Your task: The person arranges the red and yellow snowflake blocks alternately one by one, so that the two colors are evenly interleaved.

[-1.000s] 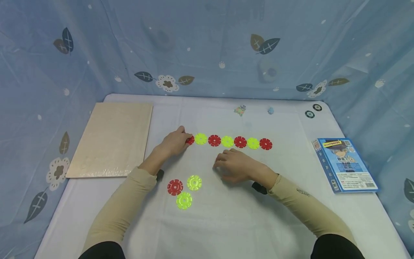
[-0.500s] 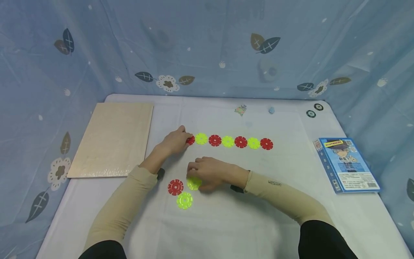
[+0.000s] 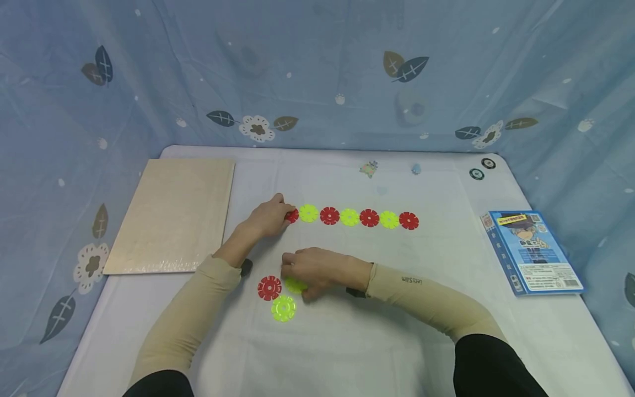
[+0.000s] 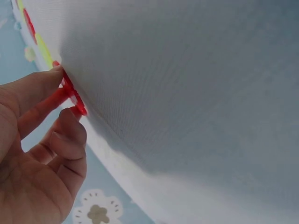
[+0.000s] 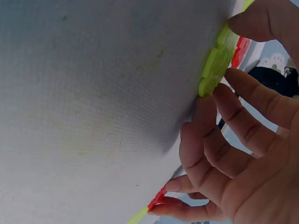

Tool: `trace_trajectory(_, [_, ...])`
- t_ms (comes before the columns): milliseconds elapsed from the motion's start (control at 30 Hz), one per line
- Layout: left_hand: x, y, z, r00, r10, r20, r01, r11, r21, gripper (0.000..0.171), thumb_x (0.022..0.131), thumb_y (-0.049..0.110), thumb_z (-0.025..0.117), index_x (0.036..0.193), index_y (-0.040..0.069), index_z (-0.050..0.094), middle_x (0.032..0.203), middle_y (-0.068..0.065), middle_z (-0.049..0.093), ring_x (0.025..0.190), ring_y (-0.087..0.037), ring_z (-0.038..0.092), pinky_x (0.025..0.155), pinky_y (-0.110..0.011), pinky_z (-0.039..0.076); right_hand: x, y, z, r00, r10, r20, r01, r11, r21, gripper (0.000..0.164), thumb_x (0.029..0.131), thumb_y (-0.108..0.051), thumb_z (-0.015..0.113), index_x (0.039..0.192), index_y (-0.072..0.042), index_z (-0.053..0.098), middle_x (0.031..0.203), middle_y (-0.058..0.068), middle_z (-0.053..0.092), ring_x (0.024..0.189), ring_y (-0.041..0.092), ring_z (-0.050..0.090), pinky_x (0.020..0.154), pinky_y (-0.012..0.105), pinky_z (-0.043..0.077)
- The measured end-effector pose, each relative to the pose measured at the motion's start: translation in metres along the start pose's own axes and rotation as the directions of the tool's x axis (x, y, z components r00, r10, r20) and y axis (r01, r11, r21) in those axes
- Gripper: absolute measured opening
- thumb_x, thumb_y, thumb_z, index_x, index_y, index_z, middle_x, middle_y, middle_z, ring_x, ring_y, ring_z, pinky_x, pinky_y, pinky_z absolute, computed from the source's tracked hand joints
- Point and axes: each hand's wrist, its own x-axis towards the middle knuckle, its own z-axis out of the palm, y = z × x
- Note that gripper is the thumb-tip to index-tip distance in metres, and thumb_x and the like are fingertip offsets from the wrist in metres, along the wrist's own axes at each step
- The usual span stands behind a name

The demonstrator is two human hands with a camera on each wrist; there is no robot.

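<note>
Partly hidden from above, a red, notched plastic disc [image 3: 294,215] is pinched in a person's left hand [image 3: 268,219] at the nine o'clock end of a row of red and lime discs [image 3: 369,218]. Toward six o'clock, a lime-yellow, notched plastic disc [image 3: 295,285], partly covered, is gripped by the right hand [image 3: 315,269], its tan-sleeved forearm [image 3: 421,292] slanting from four o'clock. White cloth [image 3: 347,347] lies beneath; blue leaf-print fabric [image 3: 317,55] hangs at twelve o'clock.

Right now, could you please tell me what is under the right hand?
Under the right hand is a lime disc: its near edge shows in the head view, while the hand covers its far part there.
</note>
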Motion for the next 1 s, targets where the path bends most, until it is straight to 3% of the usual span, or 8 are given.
trace_trajectory(233, [0.002,-0.001,-0.001,1.0,0.001,-0.015,-0.001,1.0,-0.027,0.041,0.09,0.015,0.066,0.13,0.006,0.061,0.109,-0.014,0.055,0.091,-0.022,0.054,0.084,-0.036,0.05,-0.015,0.011,0.005,0.997,0.072,0.015,-0.073,0.995,0.072,0.054,0.073,-0.037,0.081,0.122,-0.023,0.062,0.118,-0.002,0.059,0.09,0.01,0.057,0.082,0.024,0.052])
trace_trajectory(433, [0.006,-0.005,-0.002,1.0,-0.028,-0.004,0.028,0.997,-0.072,0.041,0.088,0.016,0.069,0.128,0.008,0.062,0.111,-0.013,0.057,0.098,-0.024,0.057,0.088,-0.039,0.05,-0.054,0.031,0.01,0.985,0.167,-0.039,-0.153,0.96,0.236,0.052,0.073,-0.034,0.081,0.12,-0.024,0.063,0.119,-0.003,0.059,0.098,0.012,0.058,0.089,0.03,0.052])
trace_trajectory(567, [0.007,-0.005,-0.006,0.999,-0.051,0.003,0.051,0.994,-0.093,0.041,0.086,0.015,0.071,0.126,0.009,0.063,0.113,-0.013,0.057,0.103,-0.026,0.057,0.089,-0.042,0.05,-0.086,0.047,0.019,0.964,0.251,-0.086,-0.209,0.919,0.334,0.051,0.07,-0.032,0.081,0.117,-0.024,0.064,0.117,-0.004,0.059,0.098,0.012,0.057,0.087,0.031,0.053])
trace_trajectory(767, [0.008,-0.003,-0.011,0.996,-0.086,0.026,0.088,0.992,-0.091,0.043,0.084,0.017,0.074,0.125,0.01,0.064,0.114,-0.012,0.058,0.105,-0.027,0.056,0.088,-0.045,0.049,-0.138,0.073,0.035,0.905,0.4,-0.143,-0.317,0.86,0.4,0.048,0.068,-0.029,0.08,0.113,-0.022,0.067,0.111,-0.006,0.06,0.092,0.01,0.056,0.081,0.029,0.053])
trace_trajectory(1000, [0.011,-0.004,-0.011,0.994,-0.108,0.028,0.11,0.991,-0.083,0.044,0.083,0.019,0.075,0.125,0.012,0.065,0.113,-0.01,0.06,0.105,-0.027,0.056,0.087,-0.046,0.049,-0.198,0.111,0.046,0.791,0.604,-0.097,-0.5,0.73,0.466,0.051,0.069,-0.024,0.08,0.117,-0.013,0.066,0.113,0.005,0.064,0.095,0.021,0.058,0.08,0.037,0.053])
